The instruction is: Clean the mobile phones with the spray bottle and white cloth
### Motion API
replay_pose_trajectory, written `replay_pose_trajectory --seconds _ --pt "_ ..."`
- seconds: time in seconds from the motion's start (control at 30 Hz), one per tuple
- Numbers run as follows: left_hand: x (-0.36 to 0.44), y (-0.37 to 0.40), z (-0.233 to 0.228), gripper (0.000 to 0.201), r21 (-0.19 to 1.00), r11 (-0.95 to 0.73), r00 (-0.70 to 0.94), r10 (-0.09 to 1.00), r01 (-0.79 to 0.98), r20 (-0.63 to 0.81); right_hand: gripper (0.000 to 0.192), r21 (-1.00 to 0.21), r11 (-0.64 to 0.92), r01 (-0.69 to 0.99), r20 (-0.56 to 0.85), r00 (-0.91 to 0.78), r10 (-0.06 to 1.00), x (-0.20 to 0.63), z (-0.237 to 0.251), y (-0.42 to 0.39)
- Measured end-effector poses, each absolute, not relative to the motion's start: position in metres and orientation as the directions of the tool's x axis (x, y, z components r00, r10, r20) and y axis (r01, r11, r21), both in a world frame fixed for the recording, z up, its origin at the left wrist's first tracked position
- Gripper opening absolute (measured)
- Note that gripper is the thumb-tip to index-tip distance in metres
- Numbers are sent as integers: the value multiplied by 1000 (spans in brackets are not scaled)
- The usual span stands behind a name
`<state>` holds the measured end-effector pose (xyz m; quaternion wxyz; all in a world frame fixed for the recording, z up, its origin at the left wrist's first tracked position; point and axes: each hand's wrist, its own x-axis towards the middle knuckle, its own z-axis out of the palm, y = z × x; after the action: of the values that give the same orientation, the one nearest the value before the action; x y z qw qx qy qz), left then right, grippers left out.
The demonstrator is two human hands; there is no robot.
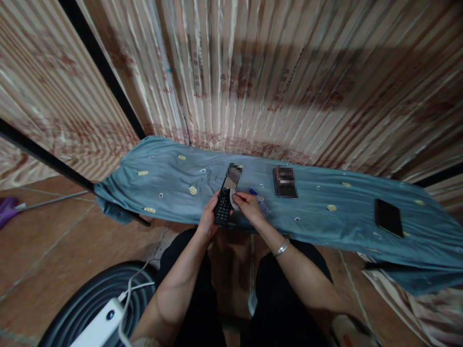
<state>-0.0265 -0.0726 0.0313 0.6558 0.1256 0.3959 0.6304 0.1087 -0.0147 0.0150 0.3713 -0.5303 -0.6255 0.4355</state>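
A black flip phone (223, 208) with a keypad is unfolded near the front edge of the cloth-covered table; its upper half is blurred out. My left hand (208, 217) is closed around the phone's lower left side. Between the fingers of my right hand (247, 205) is a small greyish-white cloth (234, 198), held against the right side of the phone near the hinge. Just right of that hand lies a clear bottle with a blue top (261, 203), partly hidden by the hand.
A dark box (285, 182), blurred out, stands right of the phone. Farther right lies a black smartphone-like slab (388, 218). Blue-green patterned cloth (170, 180) covers the narrow table. Behind it hangs a striped curtain (231, 72). A white power bank (103, 323) with cables is at lower left.
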Motion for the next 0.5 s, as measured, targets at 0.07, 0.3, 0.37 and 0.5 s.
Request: replay_pose_trajectory --seconds 0.07,0.3,0.37,0.5 --pt "-27 -73 29 46 715 170 -120 934 -678 -336 22 -806 184 562 92 -188 978 115 28 -17" --pt "-26 -75 27 68 834 148 -129 959 -532 -253 26 -290 319 902 127 -294 947 120 67 -29" --pt "-26 -75 26 70 849 143 -139 959 -509 -246 29 -210 330 920 115 -312 943 117 73 -31" --pt "-24 -75 25 70 858 172 -137 954 -483 -269 33 -148 343 928 126 -326 937 111 80 -32"
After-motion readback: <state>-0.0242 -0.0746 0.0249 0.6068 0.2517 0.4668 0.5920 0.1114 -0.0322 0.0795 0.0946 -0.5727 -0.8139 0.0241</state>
